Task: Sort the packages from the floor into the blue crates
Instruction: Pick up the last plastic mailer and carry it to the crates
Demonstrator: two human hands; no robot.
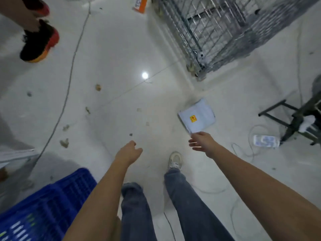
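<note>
A flat white package (198,117) with a yellow and red sticker lies on the pale floor, right of centre. My right hand (202,140) reaches toward its near corner with fingers spread and relaxed, fingertips just short of or barely at the edge; it holds nothing. My left hand (129,150) hangs over bare floor with loosely curled fingers, empty. A blue crate (57,197) stands at the lower left beside my left arm.
A wire roll cage (217,32) stands at the upper right. A dark stand (295,119) and a phone-like object (266,140) with cables lie at the right. Another person's black and orange shoes (39,44) are at the upper left. A cable crosses the floor.
</note>
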